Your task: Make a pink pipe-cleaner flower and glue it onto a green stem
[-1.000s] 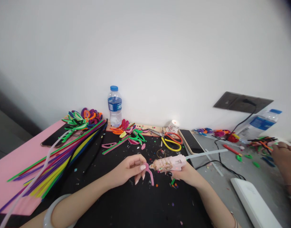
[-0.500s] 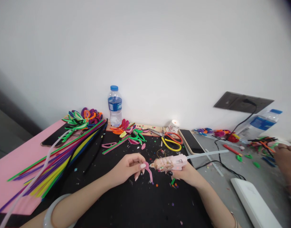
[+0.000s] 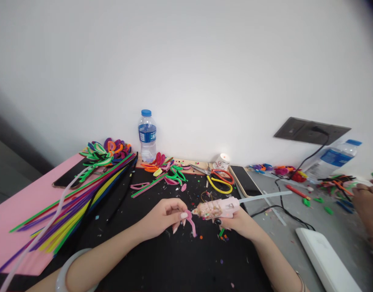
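Observation:
Between the thumb and fingers of my left hand [image 3: 171, 217] is a pink pipe cleaner [image 3: 191, 227], curled at its top with a short tail hanging down. My right hand [image 3: 238, 224] grips a pale pink hot glue gun [image 3: 227, 207], its crusted front end coated in glue and coloured specks. The nozzle points left, right beside the pipe cleaner's curl; whether they touch I cannot tell. A long translucent glue stick [image 3: 265, 197] sticks out of the gun's back. Beyond my hands, scissors [image 3: 219, 182] with red and yellow handles lie on the black mat [image 3: 174, 263].
Bundled pipe cleaners [image 3: 79, 207] lie at left beside looped pipe-cleaner shapes [image 3: 104, 152]. A water bottle [image 3: 147, 138] stands by the wall. Right of the mat are a phone [image 3: 245, 180], a black cable [image 3: 280, 207] and a white oblong device [image 3: 326, 259]. Another person's hand [image 3: 367, 202] is far right.
The pink pipe cleaner has turned slightly in my left fingers, its curl looking tighter and its tail a little lower. My right hand and the glue gun are almost still.

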### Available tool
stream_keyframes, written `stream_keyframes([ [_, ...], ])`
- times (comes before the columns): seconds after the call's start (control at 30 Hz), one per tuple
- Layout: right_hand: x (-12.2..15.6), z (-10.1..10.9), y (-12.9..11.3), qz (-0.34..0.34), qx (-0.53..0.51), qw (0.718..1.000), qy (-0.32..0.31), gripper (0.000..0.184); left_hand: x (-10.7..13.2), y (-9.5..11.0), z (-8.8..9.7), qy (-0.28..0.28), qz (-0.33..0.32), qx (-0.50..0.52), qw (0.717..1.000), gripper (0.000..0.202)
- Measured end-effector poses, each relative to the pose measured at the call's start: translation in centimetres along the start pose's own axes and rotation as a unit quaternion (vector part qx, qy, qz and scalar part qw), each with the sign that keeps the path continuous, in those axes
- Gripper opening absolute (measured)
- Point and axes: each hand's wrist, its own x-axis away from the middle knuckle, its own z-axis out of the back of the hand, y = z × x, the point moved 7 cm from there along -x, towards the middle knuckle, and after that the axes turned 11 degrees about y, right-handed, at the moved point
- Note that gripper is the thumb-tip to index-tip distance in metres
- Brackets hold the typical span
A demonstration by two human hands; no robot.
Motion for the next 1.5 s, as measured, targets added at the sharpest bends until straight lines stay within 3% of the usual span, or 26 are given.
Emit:
stream_keyframes([
  [0.23, 0.02, -0.3, -0.87, 0.028, -0.002, 0.999, -0.016, 0.044, 0.12, -0.14, -0.01, -0.005, 0.002, 0.002, 1.0, 0.025],
  [0.53, 0.1, -0.26, -0.13, 0.002, -0.004, 1.0, -0.018, 0.047, 0.17, 0.19, -0.25, -0.008, 0.011, -0.003, 1.0, 0.024],
  [1.2, 0.14, -0.63, -0.39, 0.025, 0.012, 0.998, -0.053, 0.043, 0.36, -0.24, -0.43, -0.022, 0.035, -0.027, 0.999, 0.024],
  [1.37, 0.06, -0.53, -0.41, 0.023, 0.012, 0.999, -0.043, 0.044, 0.45, -0.27, -0.61, -0.029, 0.045, -0.036, 0.998, 0.023],
  [1.5, -0.01, 0.14, -0.56, 0.03, 0.0, 1.0, -0.001, 0.043, 0.46, 0.01, -0.58, -0.026, 0.04, -0.036, 0.998, 0.023],
])
